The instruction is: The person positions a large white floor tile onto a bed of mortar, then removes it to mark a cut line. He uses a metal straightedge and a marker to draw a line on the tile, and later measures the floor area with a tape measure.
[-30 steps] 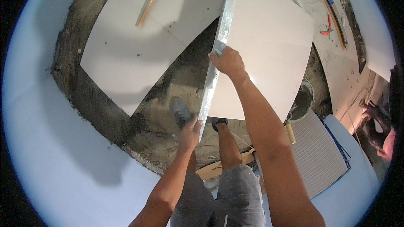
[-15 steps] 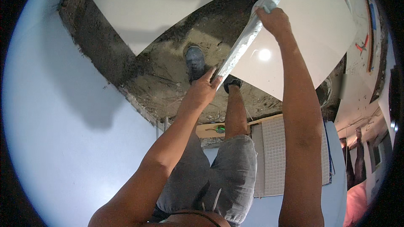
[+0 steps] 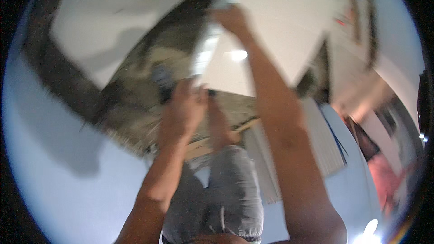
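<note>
Compared with the frame half a second earlier, the silver metal straightedge [image 3: 205,49] and both hands lie farther left in the view, and the straightedge stands steeper; the floor has shifted the same way, so head movement appears to account for much of the change. The right hand [image 3: 231,18] is closed around the straightedge toward its far portion, thumb on the left side. The left hand [image 3: 185,104] grips the near end, although motion blur hides individual finger contact. The straightedge extends along the left edge of the right-hand large pale tile [image 3: 280,27]; whether its underside touches the tile cannot be determined. Judged by coverage, the floor is partly complete. Done: the right-hand tile and the left-hand large pale tile [image 3: 104,9] lie on the ground. Left: a wedge of bare ground [image 3: 135,104] remains exposed between them, widening toward the person, and a dark uncovered strip [image 3: 49,68] runs between the left-hand tile and the pale blue wall [image 3: 54,122]. Levelness and final seating of either tile cannot be verified at this blur. A gray shoe [image 3: 160,79] stands within the bare wedge. A red tool [image 3: 341,21] lies beyond the right-hand tile.
</note>
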